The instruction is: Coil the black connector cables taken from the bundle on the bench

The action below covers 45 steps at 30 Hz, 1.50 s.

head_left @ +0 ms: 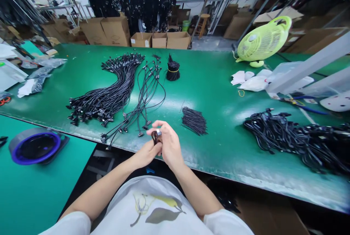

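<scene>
Close together at the table's front edge, my left hand (145, 153) and my right hand (171, 144) are both closed around a short black cable (154, 138), coiled small, with a shiny metal connector end. My fingers cover most of it. To the right of my hands lies a flat pile of thin black cable ties (194, 120). Just beyond my left hand, several loose black cables (144, 98) with metal connectors are spread out. A large bundle of similar cables (120, 85) lies further left. Behind the pile stands an upright bunch of black ties (173, 71) with a yellow band.
On the right lies a heap of coiled black cables (298, 138), with blue-handled pliers (303, 104) behind it. A green fan (264, 40) stands at the back right. At left is a round purple-rimmed holder (35, 145). Cardboard boxes (105, 31) stand beyond the green table (218, 82).
</scene>
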Each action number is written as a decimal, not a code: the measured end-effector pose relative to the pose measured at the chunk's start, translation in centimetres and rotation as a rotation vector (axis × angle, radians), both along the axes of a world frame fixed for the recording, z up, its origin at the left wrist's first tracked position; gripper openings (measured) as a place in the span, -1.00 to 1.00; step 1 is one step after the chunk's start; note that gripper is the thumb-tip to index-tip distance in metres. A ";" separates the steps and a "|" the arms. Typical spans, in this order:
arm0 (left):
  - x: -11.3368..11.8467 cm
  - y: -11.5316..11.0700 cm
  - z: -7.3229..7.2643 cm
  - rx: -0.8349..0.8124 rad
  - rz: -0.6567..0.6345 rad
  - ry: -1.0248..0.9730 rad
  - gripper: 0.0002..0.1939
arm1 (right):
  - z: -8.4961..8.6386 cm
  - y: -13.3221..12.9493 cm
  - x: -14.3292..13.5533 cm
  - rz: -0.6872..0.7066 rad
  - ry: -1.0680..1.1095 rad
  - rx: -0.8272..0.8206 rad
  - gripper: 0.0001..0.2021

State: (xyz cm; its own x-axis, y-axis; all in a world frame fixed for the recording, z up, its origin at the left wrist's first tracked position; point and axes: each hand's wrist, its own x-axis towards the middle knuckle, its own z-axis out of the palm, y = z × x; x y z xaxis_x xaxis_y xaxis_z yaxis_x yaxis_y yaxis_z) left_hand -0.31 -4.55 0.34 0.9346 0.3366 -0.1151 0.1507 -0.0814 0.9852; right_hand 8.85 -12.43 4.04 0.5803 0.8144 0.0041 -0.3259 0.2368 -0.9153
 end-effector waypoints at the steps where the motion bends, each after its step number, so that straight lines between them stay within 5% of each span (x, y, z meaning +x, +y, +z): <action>1: 0.0 -0.3 -0.2 -0.016 -0.043 0.009 -0.51 | -0.1 0.0 -0.2 -0.026 -0.043 0.046 -0.50; 8: -0.4 -1.6 0.2 -0.054 -0.085 -0.111 -0.28 | 1.2 -0.7 1.0 0.242 0.218 0.097 -0.31; 14: -0.5 -2.6 0.6 -0.781 -0.170 -0.011 -0.33 | 1.4 -0.4 2.3 0.335 0.363 0.101 -0.42; 19: -0.6 -2.7 1.6 -0.964 -0.151 0.061 -0.44 | 0.4 -1.0 3.7 0.360 0.243 0.182 -0.49; 22: -0.4 -2.2 1.5 -0.773 -0.030 0.069 -0.48 | -0.1 -2.3 5.2 0.146 -0.186 0.120 -0.56; 25: -0.2 -1.5 0.9 -0.412 0.170 0.087 -0.50 | -0.4 -3.8 6.0 -0.113 -0.967 0.010 -0.62; 28: -0.5 -1.1 0.1 0.062 0.142 0.077 -0.68 | -1.2 -5.2 5.4 0.154 -1.571 -0.200 -0.61; 30: -0.9 -0.8 -0.4 0.331 -0.034 0.079 -0.75 | -2.0 -5.8 4.9 0.462 -1.624 -0.387 -0.65; 33: -1.5 -0.6 -0.8 0.442 -0.322 0.134 -0.74 | -3.1 -6.8 4.2 0.736 -1.460 -0.541 -0.69; 40: -0.4 -1.4 -0.9 0.311 -0.421 0.320 -0.65 | -5.1 -8.2 3.5 0.692 -1.566 -0.582 -0.75; 43: 0.0 -1.7 -1.6 0.193 -0.346 0.327 -0.61 | -5.6 -8.3 5.9 0.744 -1.470 -0.450 -0.72; 45: 0.0 -1.6 -2.2 0.043 -0.228 0.361 -0.57 | -5.9 -8.2 9.5 0.634 -1.386 -0.370 -0.72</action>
